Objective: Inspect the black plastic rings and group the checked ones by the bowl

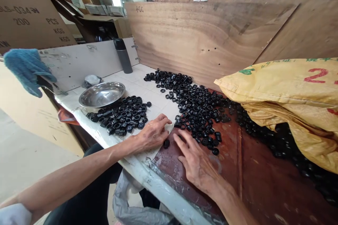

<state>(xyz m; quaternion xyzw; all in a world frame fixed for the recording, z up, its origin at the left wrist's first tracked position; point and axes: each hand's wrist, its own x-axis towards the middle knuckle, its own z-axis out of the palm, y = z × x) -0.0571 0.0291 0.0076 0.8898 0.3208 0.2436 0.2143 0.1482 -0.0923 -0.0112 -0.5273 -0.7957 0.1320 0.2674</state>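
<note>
My left hand [153, 132] is over the white part of the table, its fingers bent and thumb apart from the forefinger, with nothing seen between them. Just below its thumb lies a single black plastic cap [166, 143]. My right hand [196, 163] is above the red-brown surface with fingers spread; its fingertips are close to the near edge of a large heap of black ring-shaped plastic parts [195, 107]. A smaller pile of black plastic caps [126, 116] lies left of my left hand. Whether the right fingertips touch any part is hard to tell.
A steel bowl [101, 95] stands behind the smaller pile, near a dark thermos flask [123, 56]. A yellow woven sack [285, 91] lies at right with more black parts spilling beneath. A plywood board [198, 38] closes the back; a blue cloth [27, 68] hangs at left.
</note>
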